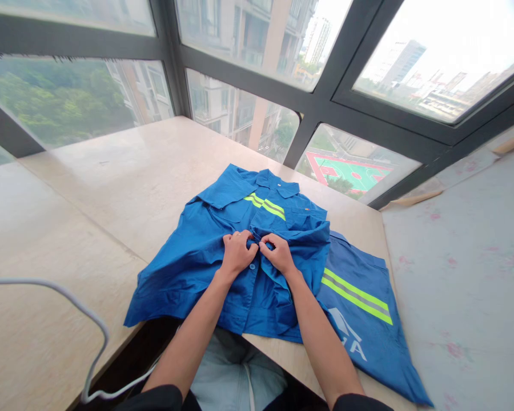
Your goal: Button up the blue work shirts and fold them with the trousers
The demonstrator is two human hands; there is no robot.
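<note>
A blue work jacket (pixel 197 245) with yellow-green reflective strips lies front up before me, its collar toward the windows. At the middle of its front opening, my left hand (pixel 239 251) pinches the cloth of the placket. Close beside it, my right hand (pixel 278 251) grips the other edge with thumb and forefinger, pulling the fabric into folds. One button (pixel 252 266) shows just below my left hand. Whether a button sits between my fingertips is hidden. The jacket's lower hem hangs slightly over the table's front edge.
A second blue garment (pixel 360 274) with a reflective band and white print lies folded on the right, partly under the jacket. A white cable (pixel 68 294) loops across the beige tabletop (pixel 81 222) at left. Windows border the back, and a flowered wall (pixel 462 274) stands at right.
</note>
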